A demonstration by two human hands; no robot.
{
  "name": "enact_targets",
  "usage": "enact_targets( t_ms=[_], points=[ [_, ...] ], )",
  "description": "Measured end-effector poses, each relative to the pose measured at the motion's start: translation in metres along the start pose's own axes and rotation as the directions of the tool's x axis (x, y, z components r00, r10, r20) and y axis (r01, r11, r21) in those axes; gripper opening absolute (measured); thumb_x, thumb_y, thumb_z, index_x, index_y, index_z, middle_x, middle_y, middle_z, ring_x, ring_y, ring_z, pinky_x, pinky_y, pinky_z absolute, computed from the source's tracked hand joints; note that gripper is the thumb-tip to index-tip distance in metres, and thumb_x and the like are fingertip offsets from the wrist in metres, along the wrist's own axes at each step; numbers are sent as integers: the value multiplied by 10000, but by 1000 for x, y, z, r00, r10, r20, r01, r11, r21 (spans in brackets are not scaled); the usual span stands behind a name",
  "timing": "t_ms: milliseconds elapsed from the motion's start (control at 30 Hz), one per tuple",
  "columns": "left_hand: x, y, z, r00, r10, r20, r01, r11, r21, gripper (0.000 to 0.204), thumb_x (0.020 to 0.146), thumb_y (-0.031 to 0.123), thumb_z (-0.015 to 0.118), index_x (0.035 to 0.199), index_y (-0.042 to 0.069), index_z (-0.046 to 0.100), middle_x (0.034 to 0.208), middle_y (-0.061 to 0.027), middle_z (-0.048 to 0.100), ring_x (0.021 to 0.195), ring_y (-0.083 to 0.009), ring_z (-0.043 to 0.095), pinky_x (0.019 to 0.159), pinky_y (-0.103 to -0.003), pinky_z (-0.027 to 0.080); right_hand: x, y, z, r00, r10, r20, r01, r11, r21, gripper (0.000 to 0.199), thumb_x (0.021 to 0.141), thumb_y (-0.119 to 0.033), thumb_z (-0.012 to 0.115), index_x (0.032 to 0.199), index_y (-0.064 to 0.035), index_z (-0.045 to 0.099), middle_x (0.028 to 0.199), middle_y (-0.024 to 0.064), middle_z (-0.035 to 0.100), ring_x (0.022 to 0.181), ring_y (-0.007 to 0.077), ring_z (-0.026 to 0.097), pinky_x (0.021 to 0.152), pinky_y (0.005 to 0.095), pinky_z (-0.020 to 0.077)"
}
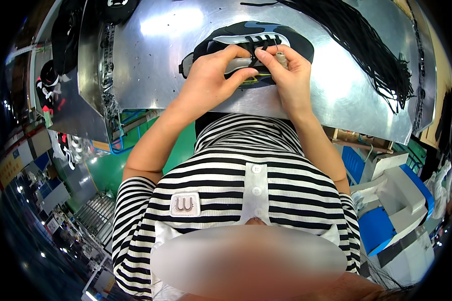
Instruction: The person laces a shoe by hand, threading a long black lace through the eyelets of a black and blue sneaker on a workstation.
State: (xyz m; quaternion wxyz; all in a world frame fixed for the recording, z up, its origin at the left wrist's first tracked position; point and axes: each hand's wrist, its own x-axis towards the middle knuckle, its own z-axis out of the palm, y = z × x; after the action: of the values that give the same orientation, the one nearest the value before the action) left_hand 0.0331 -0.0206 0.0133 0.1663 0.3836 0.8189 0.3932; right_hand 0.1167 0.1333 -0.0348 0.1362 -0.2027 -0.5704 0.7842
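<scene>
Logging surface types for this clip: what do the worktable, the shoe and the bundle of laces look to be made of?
Worktable: sheet metal, probably steel or aluminium, going by its bright mirror-like glare. Shoe: dark synthetic upper with a light, smooth panel, likely plastic or coated fabric; hard to tell. Lace bundle: black woven cord, matte and stringy. Both the left hand and the right hand grip the shoe.

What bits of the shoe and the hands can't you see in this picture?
Head view only:
- The shoe: its middle and near side are hidden under both hands.
- The left hand and right hand: fingertips tuck into the black laces, so their grip is unclear.
- The small thing in the right fingers: too small to tell.
</scene>
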Motion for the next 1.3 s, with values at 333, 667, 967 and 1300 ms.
enact_targets(
  t_ms=[333, 667, 967, 1300],
  points=[
    [-3, -9, 9, 994, 79, -82, -65, 985, 157, 244, 855, 94, 726, 1067, 10, 640, 906, -128, 709, 691, -242, 673, 602, -309, 515, -31, -16, -14, 985, 19, 170, 53, 911, -409, 226, 970, -127, 618, 1120, -3, 503, 799, 70, 670, 664, 88, 577, 609, 245, 462],
    [-2, -11, 7, 986, 159, -57, -149, 978, 149, 249, 867, 124, 726, 1077, 14, 650, 864, -122, 697, 668, -255, 661, 592, -320, 506, -31, -18, -17, 982, 64, 180, 32, 876, -482, 117, 980, -130, 609, 994, -17, 582, 748, 39, 664, 699, 67, 594, 641, 216, 452],
    [-10, -9, 21, 945, 325, -42, -310, 927, 210, 321, 833, 69, 734, 1128, -2, 631, 869, -153, 696, 707, -291, 684, 612, -348, 534, -25, -18, -5, 984, 139, 113, -65, 863, -501, 109, 975, -121, 596, 965, -15, 571, 706, 37, 654, 663, 80, 590, 625, 230, 459],
    [-4, 10, 5, 975, -50, 215, 46, 999, 27, 277, 869, 141, 713, 1114, 20, 670, 856, -148, 706, 672, -203, 684, 623, -287, 510, 7, -18, -45, 958, -283, 52, 266, 799, -540, 169, 913, -135, 680, 1044, -28, 668, 784, 62, 692, 650, 106, 626, 611, 245, 496]
  ],
)
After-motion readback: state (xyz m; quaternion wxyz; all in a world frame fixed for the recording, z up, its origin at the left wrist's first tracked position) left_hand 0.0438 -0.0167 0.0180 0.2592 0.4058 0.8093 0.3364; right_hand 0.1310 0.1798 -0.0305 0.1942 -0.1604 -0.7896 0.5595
